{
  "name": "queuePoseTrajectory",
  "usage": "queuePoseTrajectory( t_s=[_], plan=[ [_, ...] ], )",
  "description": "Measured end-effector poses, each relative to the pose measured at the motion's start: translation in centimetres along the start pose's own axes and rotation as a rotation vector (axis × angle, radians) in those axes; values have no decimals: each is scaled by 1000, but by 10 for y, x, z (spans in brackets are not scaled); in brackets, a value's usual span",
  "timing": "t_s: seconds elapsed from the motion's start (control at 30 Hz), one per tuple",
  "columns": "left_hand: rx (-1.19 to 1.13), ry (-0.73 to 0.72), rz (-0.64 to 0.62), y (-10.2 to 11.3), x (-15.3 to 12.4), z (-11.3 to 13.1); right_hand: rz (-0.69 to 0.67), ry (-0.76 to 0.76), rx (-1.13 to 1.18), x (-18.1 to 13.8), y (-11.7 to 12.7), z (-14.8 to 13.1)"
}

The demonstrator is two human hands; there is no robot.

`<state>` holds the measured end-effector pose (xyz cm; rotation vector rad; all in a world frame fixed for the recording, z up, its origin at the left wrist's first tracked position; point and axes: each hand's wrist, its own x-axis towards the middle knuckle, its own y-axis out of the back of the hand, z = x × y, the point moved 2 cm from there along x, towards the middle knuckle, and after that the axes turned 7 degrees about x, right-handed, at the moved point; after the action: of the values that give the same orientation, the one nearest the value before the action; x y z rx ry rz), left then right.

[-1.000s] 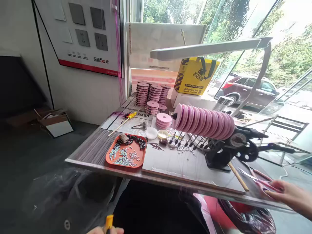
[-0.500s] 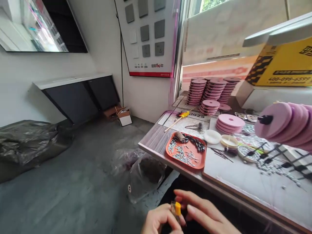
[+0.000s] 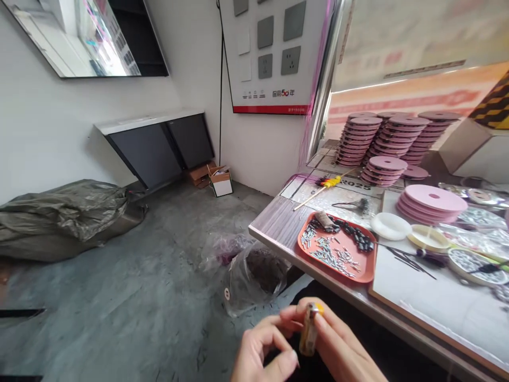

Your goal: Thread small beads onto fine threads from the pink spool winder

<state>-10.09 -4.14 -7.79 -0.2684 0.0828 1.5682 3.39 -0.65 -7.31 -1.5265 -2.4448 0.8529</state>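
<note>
My right hand (image 3: pixel 334 334) grips a small lighter (image 3: pixel 308 333) with a yellow button and a metal top, held upright between thumb and fingers. Close on its left is my left hand (image 3: pixel 264 347), fingers loosely curled and thumb apart, with nothing visible in it. Whether its far fingertips touch the lighter is hidden. Both hands are low in the picture, in front of the table edge. Beyond them on the table, a red tray (image 3: pixel 368 273) bears small metal pins, black pieces and a brownish roll (image 3: pixel 324 219).
Stacks of pink discs (image 3: pixel 387 138) stand at the back of the table (image 3: pixel 274 217). A yellow-and-red stick (image 3: pixel 318 192), white lids (image 3: pixel 392 226) and a dish of beads (image 3: pixel 477 265) lie nearer. Plastic bags (image 3: pixel 250 276) are on the floor beside the table.
The lighter has passed from my left hand to my right and now shows more of its body. My left fingers have come off it. The view has shifted left.
</note>
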Motion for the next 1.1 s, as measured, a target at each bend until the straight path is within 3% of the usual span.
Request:
queuePoseTrajectory(
  t_s=[0.1, 0.27, 0.43, 0.67, 1.1],
  plan=[
    [-91, 36, -45, 6, 6, 1, 75, -41, -95, 0, -2, -3],
    [-398, 272, -155, 5, 6, -7, 94, -267, -295, 0, 7, 16],
    [-522, 468, -206, 0, 4, -6, 231, -275, -344, -1, 10, 26],
    [-554, 496, -215, -1, 2, -8, 169, -261, -265, 0, 7, 30],
    [-547, 519, -179, -2, 2, -6, 153, -154, -342, 0, 20, 51]
  ],
)
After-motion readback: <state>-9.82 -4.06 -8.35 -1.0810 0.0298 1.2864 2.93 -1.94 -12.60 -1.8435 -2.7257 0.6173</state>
